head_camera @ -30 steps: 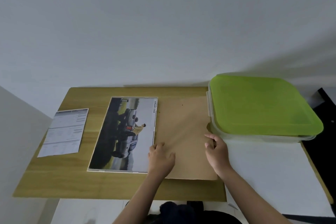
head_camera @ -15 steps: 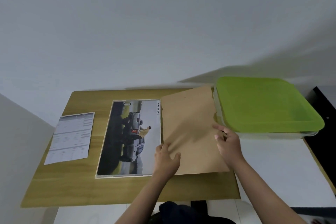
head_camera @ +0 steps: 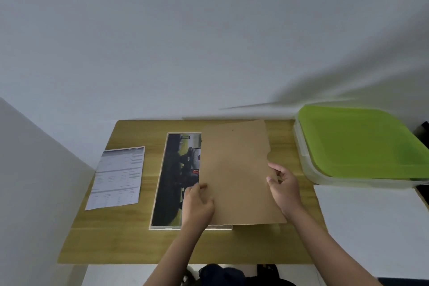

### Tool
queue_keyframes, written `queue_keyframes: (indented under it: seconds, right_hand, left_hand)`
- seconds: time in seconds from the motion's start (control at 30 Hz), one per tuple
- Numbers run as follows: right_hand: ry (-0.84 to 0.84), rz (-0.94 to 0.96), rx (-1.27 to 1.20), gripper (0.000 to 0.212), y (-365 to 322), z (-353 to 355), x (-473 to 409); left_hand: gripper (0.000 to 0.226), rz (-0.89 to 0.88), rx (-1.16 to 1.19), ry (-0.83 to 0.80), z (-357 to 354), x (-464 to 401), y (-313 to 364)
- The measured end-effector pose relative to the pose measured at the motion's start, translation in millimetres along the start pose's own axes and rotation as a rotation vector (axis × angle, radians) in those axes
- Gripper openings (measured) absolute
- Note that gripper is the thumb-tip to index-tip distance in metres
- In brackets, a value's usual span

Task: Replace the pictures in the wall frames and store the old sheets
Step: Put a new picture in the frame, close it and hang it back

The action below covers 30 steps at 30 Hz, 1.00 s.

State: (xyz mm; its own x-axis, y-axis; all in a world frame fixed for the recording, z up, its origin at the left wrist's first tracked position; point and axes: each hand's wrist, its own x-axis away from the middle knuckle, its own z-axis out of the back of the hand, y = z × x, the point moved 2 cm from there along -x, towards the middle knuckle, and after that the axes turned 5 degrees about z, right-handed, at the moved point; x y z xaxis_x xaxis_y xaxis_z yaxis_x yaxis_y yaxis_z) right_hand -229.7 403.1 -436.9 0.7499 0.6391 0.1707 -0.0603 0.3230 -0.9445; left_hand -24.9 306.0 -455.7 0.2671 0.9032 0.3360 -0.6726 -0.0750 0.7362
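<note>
A brown backing board (head_camera: 234,174) is lifted off the wooden table (head_camera: 130,234) and hangs over the right half of a white picture frame (head_camera: 176,181) that holds a car photo. My left hand (head_camera: 197,202) pinches the board's left edge. My right hand (head_camera: 282,183) grips its right edge just below a small notch. A printed sheet (head_camera: 117,177) lies flat on the table to the left of the frame.
A clear plastic box with a green lid (head_camera: 357,144) stands at the right, partly over a white surface (head_camera: 371,227). A plain white wall rises behind the table, and a white panel closes off the left side.
Both hands have lifted the brown board off the table and carried it left, so it now covers part of the car photo. The camera view has shifted too.
</note>
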Motion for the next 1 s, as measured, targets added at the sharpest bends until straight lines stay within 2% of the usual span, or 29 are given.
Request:
queue_keyframes:
  seconds: [0.17,0.43,0.63,1.0]
  right_hand:
    - [-0.020,-0.038,-0.098,0.041,7,-66,5]
    - [-0.039,-0.100,-0.016,0.039,14,-131,15]
    - [0.039,-0.117,0.128,0.042,16,-143,18]
    - [0.051,-0.101,0.351,0.046,11,-141,8]
  left_hand:
    - [0.044,0.032,-0.028,0.097,47,-7,-36]
    - [0.044,0.109,-0.051,0.135,96,-21,-72]
    - [0.045,0.059,-0.080,0.096,105,-35,-76]
    - [0.047,0.044,-0.128,-0.001,97,-40,-84]
